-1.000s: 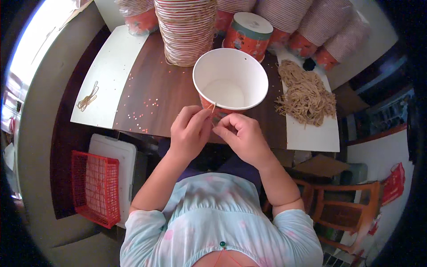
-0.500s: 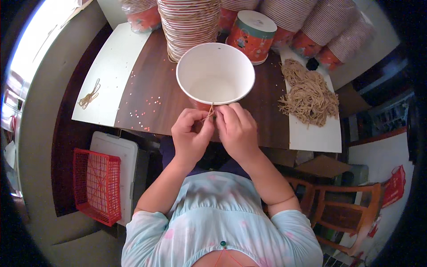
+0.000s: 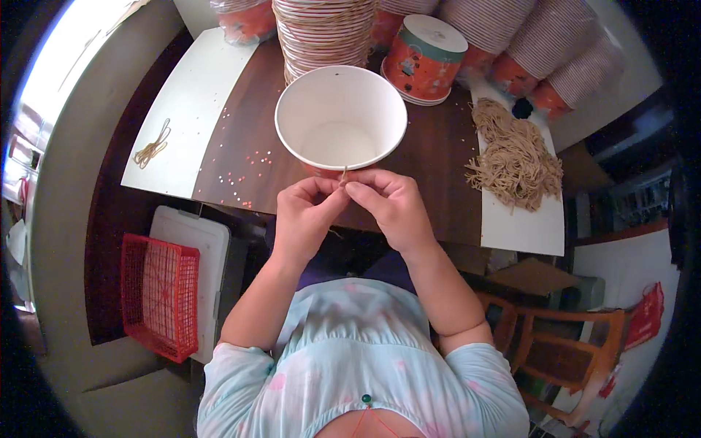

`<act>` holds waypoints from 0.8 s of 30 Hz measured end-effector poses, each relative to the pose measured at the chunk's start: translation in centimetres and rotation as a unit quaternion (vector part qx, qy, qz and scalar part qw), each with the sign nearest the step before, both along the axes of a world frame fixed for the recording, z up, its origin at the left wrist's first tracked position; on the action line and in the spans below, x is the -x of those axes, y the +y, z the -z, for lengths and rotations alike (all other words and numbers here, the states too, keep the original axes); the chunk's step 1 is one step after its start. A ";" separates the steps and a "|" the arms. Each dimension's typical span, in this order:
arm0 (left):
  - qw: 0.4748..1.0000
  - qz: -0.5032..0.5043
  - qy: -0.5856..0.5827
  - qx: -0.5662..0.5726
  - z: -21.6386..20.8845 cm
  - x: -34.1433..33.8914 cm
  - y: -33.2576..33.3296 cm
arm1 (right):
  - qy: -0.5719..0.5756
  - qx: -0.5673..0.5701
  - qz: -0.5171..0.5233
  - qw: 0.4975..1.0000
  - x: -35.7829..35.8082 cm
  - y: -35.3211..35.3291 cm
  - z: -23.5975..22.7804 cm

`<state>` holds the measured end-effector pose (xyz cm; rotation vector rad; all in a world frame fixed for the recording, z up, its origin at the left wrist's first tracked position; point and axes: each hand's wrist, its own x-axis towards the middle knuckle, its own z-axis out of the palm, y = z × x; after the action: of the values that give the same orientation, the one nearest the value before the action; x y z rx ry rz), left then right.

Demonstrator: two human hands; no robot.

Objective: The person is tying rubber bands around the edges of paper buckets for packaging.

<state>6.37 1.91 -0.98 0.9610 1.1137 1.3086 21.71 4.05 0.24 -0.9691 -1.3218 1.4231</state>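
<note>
A large white-lined paper bucket (image 3: pixel 342 117) stands open end up on the brown table, its orange outside barely showing below the near rim. Against that near side, my left hand (image 3: pixel 310 212) and my right hand (image 3: pixel 391 208) meet, thumbs and forefingers pinched together. Between the fingertips is a thin tan cord (image 3: pixel 345 174), which rises to the bucket's rim. Both hands are closed on the cord. A loose end hangs below the fingers; the part inside the pinch is hidden.
Stacked buckets with cords (image 3: pixel 325 36) stand behind, beside an upturned orange bucket (image 3: pixel 423 62). A heap of tan cords (image 3: pixel 515 157) lies at right, a small cord bundle (image 3: pixel 153 144) at left. Small dots (image 3: pixel 241 179) scatter the table. A red basket (image 3: pixel 161 296) sits lower left.
My fingertips have drawn together, closing over the cord that showed crossed between them. The bucket now appears slightly further left against the table.
</note>
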 end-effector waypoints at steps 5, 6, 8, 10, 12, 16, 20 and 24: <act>1.000 0.008 0.000 -0.004 -0.4 0.0 -0.2 | 0.185 0.166 -0.020 0.968 0.4 0.3 0.4; 1.000 0.012 -0.025 0.000 -0.5 -0.1 -0.2 | 0.225 0.206 -0.033 0.952 0.4 0.3 0.5; 0.997 0.022 -0.076 0.009 -0.8 -0.1 -0.4 | 0.272 0.250 -0.046 0.928 0.4 0.3 0.5; 0.994 0.022 -0.109 0.010 -1.0 -0.2 -0.5 | 0.291 0.256 -0.053 0.920 0.4 0.2 0.6; 0.994 0.016 -0.111 0.007 -1.1 -0.3 -0.6 | 0.286 0.250 -0.048 0.924 0.4 0.2 0.6; 0.997 -0.052 -0.001 -0.054 -0.8 -0.9 -0.8 | 0.258 0.255 -0.023 0.932 0.5 0.1 0.8; 0.977 -0.125 0.089 -0.149 0.1 -1.5 -1.2 | 0.261 0.222 -0.019 0.939 0.8 -0.1 1.0; 0.907 -0.161 0.222 -0.318 1.0 -1.3 -0.9 | 0.260 0.226 -0.013 0.939 1.2 -0.4 0.8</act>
<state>7.69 1.06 -1.94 1.6735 1.2437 1.8419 20.52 3.68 -0.55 -0.7764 -0.6295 1.8883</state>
